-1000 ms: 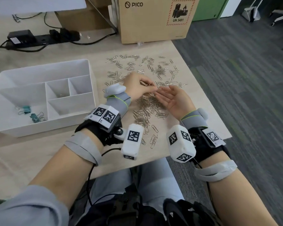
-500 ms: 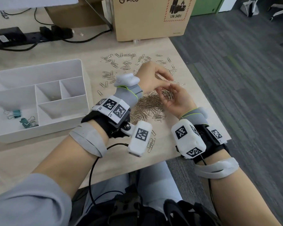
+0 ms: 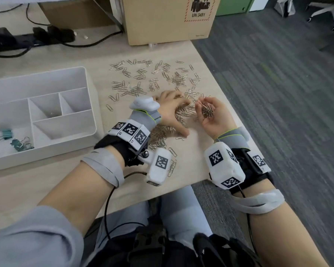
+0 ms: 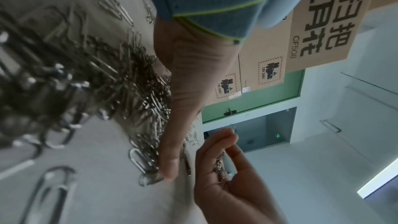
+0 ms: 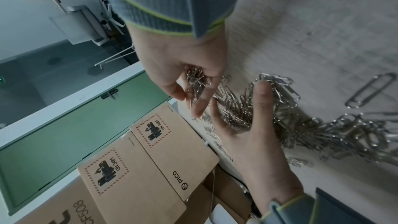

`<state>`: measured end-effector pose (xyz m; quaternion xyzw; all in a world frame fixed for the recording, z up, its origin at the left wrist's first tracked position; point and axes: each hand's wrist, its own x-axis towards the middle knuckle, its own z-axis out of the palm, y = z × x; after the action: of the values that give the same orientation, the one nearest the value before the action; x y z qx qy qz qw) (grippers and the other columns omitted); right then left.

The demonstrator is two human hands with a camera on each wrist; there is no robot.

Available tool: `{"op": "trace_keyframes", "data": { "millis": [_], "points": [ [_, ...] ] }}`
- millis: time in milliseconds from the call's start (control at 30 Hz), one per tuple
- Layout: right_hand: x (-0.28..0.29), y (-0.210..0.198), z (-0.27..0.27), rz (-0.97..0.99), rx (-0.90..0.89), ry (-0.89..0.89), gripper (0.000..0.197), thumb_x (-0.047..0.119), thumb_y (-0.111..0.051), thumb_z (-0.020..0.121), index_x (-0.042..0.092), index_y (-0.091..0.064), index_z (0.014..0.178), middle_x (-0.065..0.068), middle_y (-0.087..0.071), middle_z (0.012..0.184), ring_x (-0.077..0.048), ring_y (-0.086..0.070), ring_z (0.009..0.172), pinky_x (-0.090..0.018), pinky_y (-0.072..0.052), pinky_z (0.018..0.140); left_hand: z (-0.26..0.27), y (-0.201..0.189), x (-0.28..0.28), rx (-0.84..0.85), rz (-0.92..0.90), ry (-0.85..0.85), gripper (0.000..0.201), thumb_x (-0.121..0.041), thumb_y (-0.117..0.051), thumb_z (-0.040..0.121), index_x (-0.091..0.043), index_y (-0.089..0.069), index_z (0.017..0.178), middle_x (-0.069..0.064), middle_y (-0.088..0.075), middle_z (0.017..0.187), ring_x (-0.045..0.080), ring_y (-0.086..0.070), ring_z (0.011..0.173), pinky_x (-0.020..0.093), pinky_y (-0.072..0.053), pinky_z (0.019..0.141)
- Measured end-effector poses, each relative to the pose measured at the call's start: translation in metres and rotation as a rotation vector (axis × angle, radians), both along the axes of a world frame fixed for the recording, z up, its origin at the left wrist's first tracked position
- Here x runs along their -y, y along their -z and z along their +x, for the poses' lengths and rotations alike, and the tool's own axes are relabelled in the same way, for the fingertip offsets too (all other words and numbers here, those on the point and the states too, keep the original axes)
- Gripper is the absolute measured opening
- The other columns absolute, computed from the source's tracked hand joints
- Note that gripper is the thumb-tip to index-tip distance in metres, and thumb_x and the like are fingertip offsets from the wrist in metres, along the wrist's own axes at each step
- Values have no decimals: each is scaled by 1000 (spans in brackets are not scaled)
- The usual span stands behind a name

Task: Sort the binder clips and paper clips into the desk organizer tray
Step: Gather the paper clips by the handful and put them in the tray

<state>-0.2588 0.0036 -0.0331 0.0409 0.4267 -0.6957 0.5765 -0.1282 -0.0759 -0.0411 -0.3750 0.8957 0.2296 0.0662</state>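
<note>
Silver paper clips [image 3: 154,78] lie scattered over the desk, with a dense pile [image 3: 159,135] nearer me. My left hand [image 3: 170,110] rests palm down on that pile [image 5: 237,110], thumb [image 4: 170,168] and fingers spread among the clips. Just right of it, my right hand [image 3: 216,116] is cupped palm up and holds a bunch of paper clips [image 3: 206,110], with its fingers [image 5: 176,67] curled round them [image 5: 194,77]. The white organizer tray [image 3: 37,74] stands at the left. Two teal binder clips [image 3: 7,132] lie in its near-left compartment.
A cardboard box [image 3: 168,20] stands at the back of the desk, and a black power strip with cables [image 3: 17,40] lies at the back left. The desk's right edge runs just beyond my right hand, with grey carpet [image 3: 278,93] below it.
My left hand has come down from above the right palm onto the pile. The right hand's fingers have curled in round the clips it holds.
</note>
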Motion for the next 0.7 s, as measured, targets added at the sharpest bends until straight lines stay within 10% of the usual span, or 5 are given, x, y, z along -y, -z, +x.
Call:
{"op": "trace_keyframes", "data": {
  "millis": [400,533,700],
  "points": [
    [-10,-3,18,-15,152,18,17,5,-48,92,-2,-56,79,-17,-62,70,-22,-67,49,-18,-57,51,28,0,-2,-244,-14,-95,32,-31,-76,70,-21,-68,98,3,-51,100,24,-51,104,27,-36,80],
    [-12,-2,21,-34,131,2,16,5,-47,92,-3,-56,80,-19,-59,87,-27,-69,54,-22,-59,57,30,2,-4,-257,-41,-116,27,-24,-72,75,-15,-68,100,11,-60,106,28,-55,102,33,-40,83],
    [-9,-3,24,-58,104,-6,14,2,-44,93,-6,-52,100,-17,-51,102,-38,-64,98,-37,-60,65,38,4,0,-379,8,-186,23,-22,-75,72,-14,-72,93,8,-63,92,24,-58,92,28,-38,75]
  ]
}}
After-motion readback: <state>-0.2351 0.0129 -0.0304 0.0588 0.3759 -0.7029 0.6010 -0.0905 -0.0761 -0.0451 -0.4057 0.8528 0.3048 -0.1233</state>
